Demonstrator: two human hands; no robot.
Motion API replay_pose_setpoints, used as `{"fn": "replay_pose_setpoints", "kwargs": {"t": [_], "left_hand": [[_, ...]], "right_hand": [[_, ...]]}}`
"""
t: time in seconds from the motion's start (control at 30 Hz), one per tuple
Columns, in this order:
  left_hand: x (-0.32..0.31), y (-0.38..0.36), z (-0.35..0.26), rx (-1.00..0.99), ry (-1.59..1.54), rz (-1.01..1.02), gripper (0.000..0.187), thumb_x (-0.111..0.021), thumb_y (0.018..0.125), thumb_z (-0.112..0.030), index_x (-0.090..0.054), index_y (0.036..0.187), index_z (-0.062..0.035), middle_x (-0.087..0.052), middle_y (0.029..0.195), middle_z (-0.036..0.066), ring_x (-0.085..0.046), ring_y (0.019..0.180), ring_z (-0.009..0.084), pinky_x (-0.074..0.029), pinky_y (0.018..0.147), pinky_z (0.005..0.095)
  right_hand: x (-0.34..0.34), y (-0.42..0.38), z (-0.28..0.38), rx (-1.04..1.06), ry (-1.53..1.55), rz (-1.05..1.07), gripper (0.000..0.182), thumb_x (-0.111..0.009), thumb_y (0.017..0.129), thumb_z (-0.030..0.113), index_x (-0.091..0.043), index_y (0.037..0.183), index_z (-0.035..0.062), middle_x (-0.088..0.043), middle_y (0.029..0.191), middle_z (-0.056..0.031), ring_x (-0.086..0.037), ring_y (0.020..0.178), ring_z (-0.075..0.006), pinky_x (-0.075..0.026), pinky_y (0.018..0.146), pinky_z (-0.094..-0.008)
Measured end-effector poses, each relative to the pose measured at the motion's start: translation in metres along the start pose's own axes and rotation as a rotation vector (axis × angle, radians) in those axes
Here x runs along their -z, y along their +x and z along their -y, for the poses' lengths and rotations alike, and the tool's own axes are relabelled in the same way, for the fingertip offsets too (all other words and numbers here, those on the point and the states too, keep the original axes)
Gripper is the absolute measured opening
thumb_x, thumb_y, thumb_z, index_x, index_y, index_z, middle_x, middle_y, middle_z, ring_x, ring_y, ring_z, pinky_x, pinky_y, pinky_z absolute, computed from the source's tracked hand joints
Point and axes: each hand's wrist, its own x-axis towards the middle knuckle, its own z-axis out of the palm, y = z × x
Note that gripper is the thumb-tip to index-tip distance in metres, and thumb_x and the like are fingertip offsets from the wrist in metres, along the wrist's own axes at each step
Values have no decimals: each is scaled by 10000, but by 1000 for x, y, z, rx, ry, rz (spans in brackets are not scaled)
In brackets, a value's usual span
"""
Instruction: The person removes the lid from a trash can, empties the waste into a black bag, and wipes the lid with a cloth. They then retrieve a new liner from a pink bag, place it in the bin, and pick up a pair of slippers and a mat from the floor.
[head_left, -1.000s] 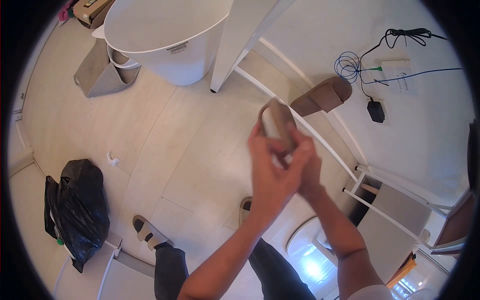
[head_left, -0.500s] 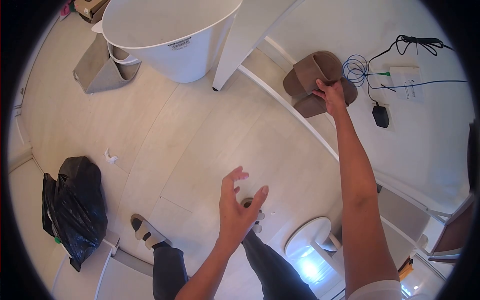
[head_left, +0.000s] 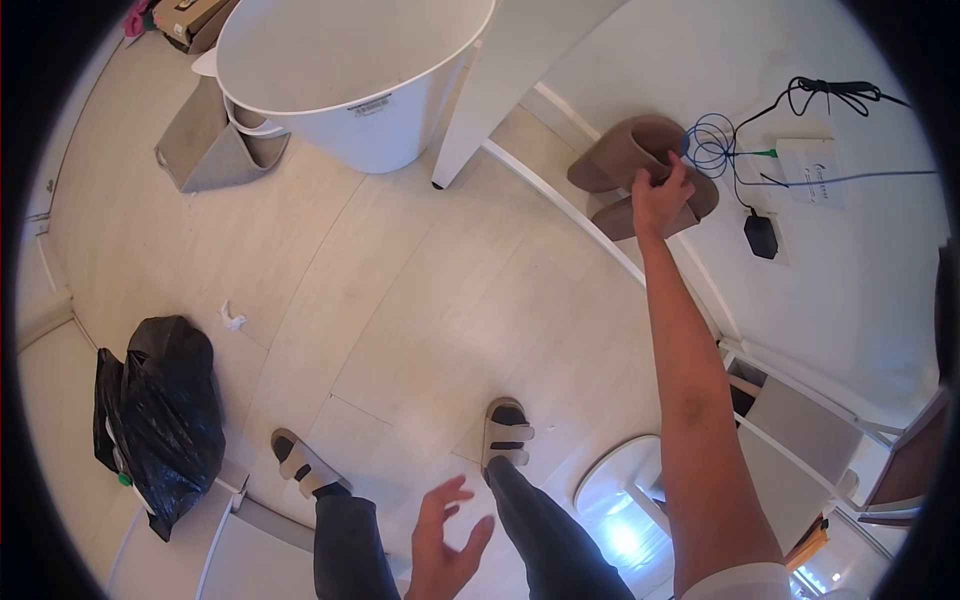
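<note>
A pair of brown slippers rests close to the wall, beyond a low white bar. My right hand reaches over the nearer slipper, thumb and fingers apart, fingertips right at the slippers' edge; part of the pair is hidden behind it. Low in the view, above my legs, my left hand is held in the air, empty, with its fingers loosely curled and spread from the thumb.
A tall white bin stands beside a white table leg. Grey folded felt lies behind it. A black plastic bag sits at left, a crumpled tissue nearby. Cables and a black adapter are on the wall.
My right hand has moved slightly left and its fingers have spread at the slippers, which now sit at a different angle. My left hand has dropped lower in view.
</note>
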Motion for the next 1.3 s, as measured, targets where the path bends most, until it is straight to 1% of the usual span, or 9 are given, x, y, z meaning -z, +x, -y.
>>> {"fn": "replay_pose_setpoints", "kwargs": {"t": [0.13, 0.23, 0.37, 0.53, 0.6, 0.7, 0.83, 1.13, 1.3], "left_hand": [[8, -29, 36, 30, 154, -47, 242, -575, 887, -198, -565, 1086, -62, -523, 1226, 130, -543, 1077, 276, -469, 856, 389], [7, -20, 64, 228, 68, -26, 322, -668, 783, -86, -492, 1048, -42, -521, 1197, 166, -516, 1095, 229, -448, 855, 358], [5, -14, 102, 123, 179, -69, 324, -672, 769, -107, -519, 1049, -49, -574, 1067, 114, -563, 998, 220, -464, 781, 352], [10, -16, 122, 199, 217, -47, 267, -657, 783, -109, -534, 1009, -35, -597, 1067, 121, -582, 972, 223, -473, 787, 347], [13, -19, 129, 220, 251, -48, 265, -658, 784, -113, -535, 1003, -27, -616, 1031, 118, -595, 955, 226, -476, 783, 342], [7, -20, 130, 236, 311, -37, 262, -654, 785, -109, -540, 1001, -16, -634, 990, 118, -610, 929, 231, -481, 777, 331], [-1, -19, 133, 231, 345, -13, 256, -649, 785, -105, -550, 1004, -15, -637, 977, 127, -614, 925, 235, -483, 776, 330], [-9, -16, 145, 282, 395, 7, 258, -642, 789, -110, -554, 1004, 2, -636, 948, 159, -623, 905, 245, -497, 782, 338], [-15, -14, 149, 292, 367, 17, 260, -640, 792, -112, -556, 1004, 14, -633, 949, 171, -627, 900, 246, -503, 795, 337]], "right_hand": [[20, -4, -2, 285, -505, -47, 465, -600, 764, 522, -536, 1130, 243, -410, 1146, -184, -405, 1041, -366, -390, 804, -520], [27, 3, -13, 63, -592, 80, 543, -595, 727, 621, -547, 1133, 263, -413, 1163, -181, -392, 1081, -384, -386, 772, -563], [39, 16, -27, -124, -482, 260, 520, -616, 732, 594, -604, 1060, 190, -518, 1081, -181, -477, 1043, -368, -414, 780, -513], [83, 27, -94, 67, -11, 447, 522, -673, 722, 531, -638, 945, 60, -660, 854, -116, -605, 782, -232, -447, 743, -312], [116, 23, -132, 44, -11, 501, 449, -702, 734, 444, -643, 940, 50, -655, 901, -111, -602, 816, -196, -452, 739, -311], [176, 19, -235, 223, -270, 332, 362, -729, 702, 409, -645, 860, 95, -641, 843, -133, -600, 807, -321, -459, 720, -393], [225, 21, -305, -82, -333, 379, 417, -736, 694, 430, -649, 902, 79, -643, 828, -127, -596, 793, -281, -445, 738, -359], [241, 44, -373, -347, -82, 662, 360, -723, 751, 379, -628, 946, 92, -571, 791, 22, -489, 701, -79, -402, 632, -258], [241, 54, -359, -446, -92, 719, 393, -740, 738, 361, -622, 1010, 102, -588, 875, 14, -501, 762, -82, -406, 669, -252]]}}
